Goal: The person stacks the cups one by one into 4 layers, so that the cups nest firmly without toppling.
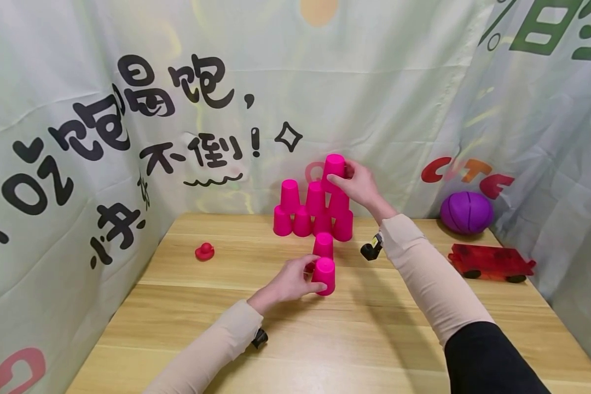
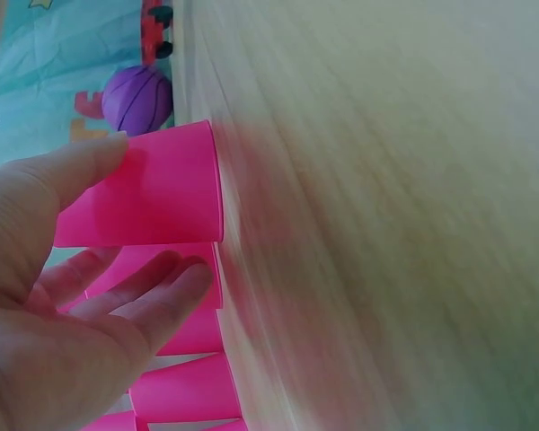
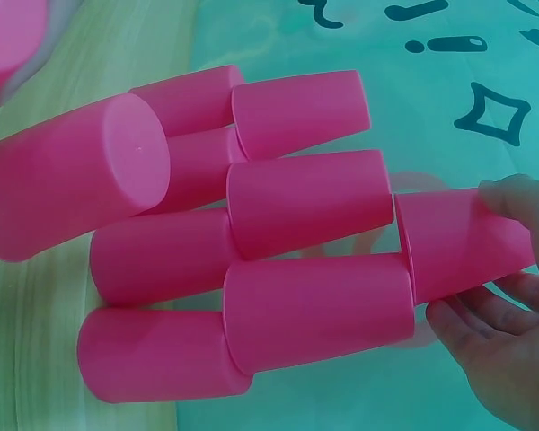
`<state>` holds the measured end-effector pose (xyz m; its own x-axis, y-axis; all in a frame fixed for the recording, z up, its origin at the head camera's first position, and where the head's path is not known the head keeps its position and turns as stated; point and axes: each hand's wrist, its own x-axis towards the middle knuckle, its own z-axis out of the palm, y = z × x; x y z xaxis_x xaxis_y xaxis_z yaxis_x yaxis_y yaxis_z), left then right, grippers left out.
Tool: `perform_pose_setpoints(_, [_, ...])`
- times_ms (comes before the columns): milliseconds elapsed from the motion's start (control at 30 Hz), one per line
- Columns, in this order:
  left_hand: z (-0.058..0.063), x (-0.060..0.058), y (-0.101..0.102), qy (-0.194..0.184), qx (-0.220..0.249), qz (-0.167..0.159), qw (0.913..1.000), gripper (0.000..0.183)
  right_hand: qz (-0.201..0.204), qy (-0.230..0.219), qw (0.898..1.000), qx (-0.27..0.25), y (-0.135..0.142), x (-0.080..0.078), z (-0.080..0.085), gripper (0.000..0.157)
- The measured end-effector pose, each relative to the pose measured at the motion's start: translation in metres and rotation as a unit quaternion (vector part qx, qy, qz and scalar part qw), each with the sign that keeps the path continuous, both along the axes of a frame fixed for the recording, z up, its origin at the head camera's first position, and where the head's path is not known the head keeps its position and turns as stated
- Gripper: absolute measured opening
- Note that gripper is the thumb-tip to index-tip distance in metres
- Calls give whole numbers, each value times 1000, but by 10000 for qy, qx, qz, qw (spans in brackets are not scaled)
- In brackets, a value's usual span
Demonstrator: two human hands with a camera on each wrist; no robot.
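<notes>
Pink plastic cups stand upside down in a stepped stack at the back of the table, with a bottom row (image 1: 302, 221) of several and a middle row (image 1: 290, 197) of three. My right hand (image 1: 359, 185) grips a cup (image 1: 334, 164) between thumb and fingers, its rim right at the tops of the middle row's two right-hand cups. Nearer to me, my left hand (image 1: 290, 280) holds the front cup (image 1: 325, 275) by its sides, thumb on one side and fingers on the other. Just behind it stands another upside-down cup (image 1: 323, 244), partly hidden.
A small red rubber duck (image 1: 204, 251) sits to the left on the wooden table (image 1: 216, 350). At the right edge are a purple ball (image 1: 467, 212) and a red toy car (image 1: 492, 262). Printed cloth (image 1: 374, 98) hangs behind the table and along its sides.
</notes>
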<state>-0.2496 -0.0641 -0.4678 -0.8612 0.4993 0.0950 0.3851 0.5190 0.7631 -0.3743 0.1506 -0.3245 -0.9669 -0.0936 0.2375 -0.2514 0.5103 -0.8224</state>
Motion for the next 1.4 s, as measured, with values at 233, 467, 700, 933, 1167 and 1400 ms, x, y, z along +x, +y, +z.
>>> perform_pose_setpoints(233, [1, 0, 2, 9, -46, 16, 10000, 63, 39, -35, 10000, -15, 0, 0, 3, 55])
perform_pose_setpoints(467, [0, 0, 4, -92, 76, 28, 9999, 63, 8, -71, 10000, -30, 1, 1, 2, 56])
perform_pose_setpoints(700, [0, 1, -1, -160, 228, 230, 9993, 62, -6, -26, 9999, -123, 8, 5, 0, 70])
perform_pose_setpoints(933, [9, -1, -15, -170, 670, 471, 9965, 65, -119, 92, 9995, -288, 21, 15, -7, 73])
perform_pose_setpoints(1167, [23, -7, -30, 43, 1089, 758, 9911, 62, -73, 257, 9994, -208, 35, 36, -25, 72])
perform_pose_setpoints(1400, [44, -20, -42, 334, 1300, 1022, 9857, 59, 0, 278, 9995, -156, 38, 54, -48, 69])
